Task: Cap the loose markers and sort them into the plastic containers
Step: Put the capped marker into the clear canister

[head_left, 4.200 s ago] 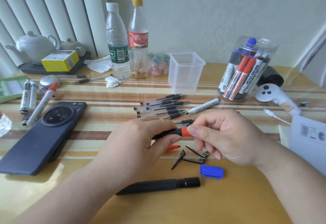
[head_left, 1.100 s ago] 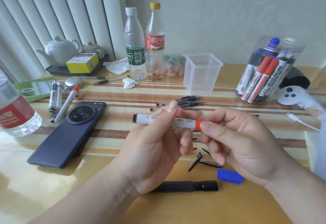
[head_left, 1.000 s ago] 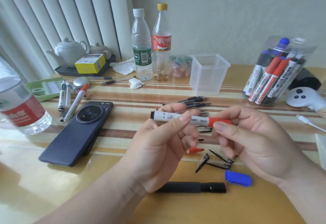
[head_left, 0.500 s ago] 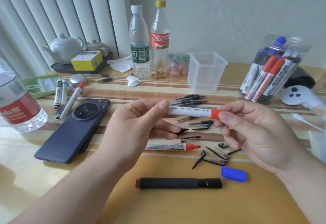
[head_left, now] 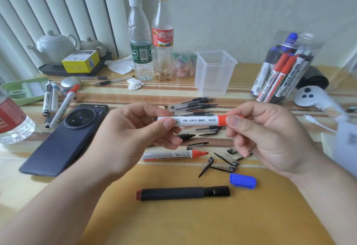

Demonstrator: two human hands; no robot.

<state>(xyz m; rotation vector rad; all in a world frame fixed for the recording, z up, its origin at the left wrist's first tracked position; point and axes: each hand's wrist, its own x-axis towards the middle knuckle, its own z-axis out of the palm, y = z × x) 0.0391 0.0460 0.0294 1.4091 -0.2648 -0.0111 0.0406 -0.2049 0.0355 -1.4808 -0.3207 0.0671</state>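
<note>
Left hand (head_left: 135, 134) pinches the barrel and right hand (head_left: 264, 136) pinches the red cap of a whiteboard marker (head_left: 195, 120) held level above the table: capping apparently complete. Next, carry it right to the marker jar (head_left: 286, 67).

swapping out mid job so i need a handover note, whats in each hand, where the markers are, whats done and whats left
Left hand pinches the white marker by its barrel; right hand grips its red cap.
Done: that cap looks on; round jar holds capped markers.
Left: jar this one, cap the uncapped red marker on the table, sort the black marker and the far-left markers.
Blue cap lies loose.
</note>
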